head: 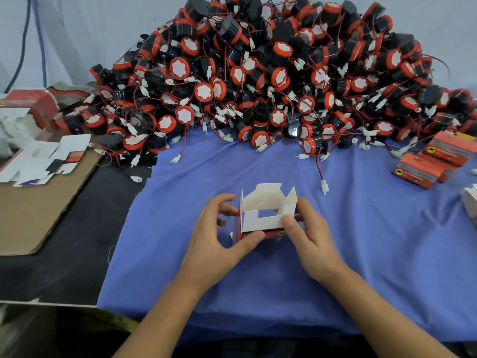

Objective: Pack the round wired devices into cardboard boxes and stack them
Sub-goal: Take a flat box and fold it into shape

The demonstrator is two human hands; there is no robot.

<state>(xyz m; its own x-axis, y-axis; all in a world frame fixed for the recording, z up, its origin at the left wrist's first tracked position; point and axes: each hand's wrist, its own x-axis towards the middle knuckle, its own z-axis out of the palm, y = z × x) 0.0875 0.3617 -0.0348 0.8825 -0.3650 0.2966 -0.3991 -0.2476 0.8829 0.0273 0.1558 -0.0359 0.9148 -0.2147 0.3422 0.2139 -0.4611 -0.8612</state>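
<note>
- The left hand [219,244] grips the cardboard box [265,218] from its left side. Its thumb [251,240] lies along the lower front edge, and its curled fingers [227,202] reach round towards the left flap.
- The right hand [309,236] holds the same box from the right. Its thumb presses on the white front flap, and its other fingers are hidden behind the box's right wall.
- The blue cloth [361,254] covers most of the table, and the box stands on it between the two hands.
- The pile of round wired devices [258,73] heaps up across the far side of the cloth. The devices are black and red with white faces, tangled with thin red and black wires and white plugs. The pile's near edge lies beyond the box and apart from both hands.
- A brown cardboard sheet [33,213] lies on the dark tabletop [64,254] to the left.
- Unfolded box blanks [44,161] lie white side up on that sheet, with a stack of flat boxes [33,107] behind them.
- Closed red boxes [433,161] lie in a small stack at the right edge of the cloth, well apart from the hands.
- The held box is red outside and white inside, and its top flaps stand open.
- One loose white plug [324,187] on a red and black wire lies on the cloth just beyond the right hand.
</note>
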